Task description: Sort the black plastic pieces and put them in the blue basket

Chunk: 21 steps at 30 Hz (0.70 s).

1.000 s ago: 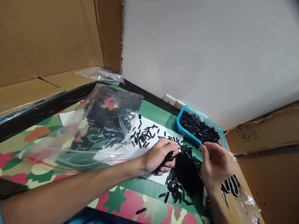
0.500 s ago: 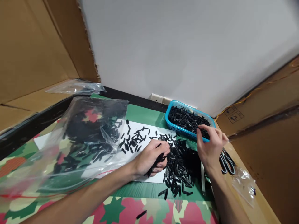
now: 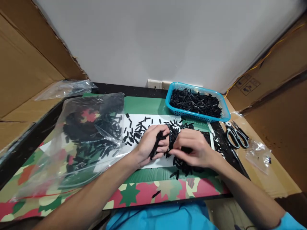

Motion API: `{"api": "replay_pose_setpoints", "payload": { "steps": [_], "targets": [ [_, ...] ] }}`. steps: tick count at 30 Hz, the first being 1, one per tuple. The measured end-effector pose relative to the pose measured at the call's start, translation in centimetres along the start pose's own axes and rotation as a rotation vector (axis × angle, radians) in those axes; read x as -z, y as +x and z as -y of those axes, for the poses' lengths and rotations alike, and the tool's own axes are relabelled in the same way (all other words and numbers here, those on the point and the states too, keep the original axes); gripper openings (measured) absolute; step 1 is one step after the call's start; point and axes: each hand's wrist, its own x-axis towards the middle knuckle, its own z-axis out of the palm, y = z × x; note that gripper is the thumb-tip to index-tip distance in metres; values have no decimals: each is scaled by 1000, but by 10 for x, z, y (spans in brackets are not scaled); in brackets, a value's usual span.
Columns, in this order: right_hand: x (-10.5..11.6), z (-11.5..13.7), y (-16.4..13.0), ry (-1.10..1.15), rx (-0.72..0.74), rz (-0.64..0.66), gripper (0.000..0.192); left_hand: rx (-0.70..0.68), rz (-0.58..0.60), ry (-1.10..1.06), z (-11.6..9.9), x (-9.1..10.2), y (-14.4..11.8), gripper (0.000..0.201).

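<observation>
A large clear plastic bag (image 3: 79,140) lay leftmost, partly filled with small black plastic pieces. Beside it, the left hand (image 3: 151,143) was curled around a fistful of them; the right hand (image 3: 192,148) rested half-closed on the loose black pile (image 3: 178,131), pinching there. They looked light, stiff and scatter-prone, best pinched mid-length. Farthest right, a blue plastic basket (image 3: 225,112) held more.

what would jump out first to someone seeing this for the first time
Two bare hands meet at the centre: the left hand grips a bunch of small black pieces, and the right hand rests on the loose pile beside it. Behind them a bright blue basket is heaped with the same pieces, and a clear plastic bag sprawls left.
</observation>
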Motion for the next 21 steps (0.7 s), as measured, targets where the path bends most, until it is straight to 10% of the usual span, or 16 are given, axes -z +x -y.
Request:
{"api": "replay_pose_setpoints", "payload": {
  "steps": [6,13,17,21],
  "targets": [
    [-30,17,-1,-52,274,512,27,-82,-45,-128,-5,1,2,26],
    [-35,25,2,-40,282,633,19,-93,-70,-124,-4,2,1,26],
    [-21,18,3,249,126,409,15,-89,-65,-134,-5,5,0,27],
    [0,1,0,356,-191,-119,4,-27,28,-130,-7,6,-2,29]
  ]
}}
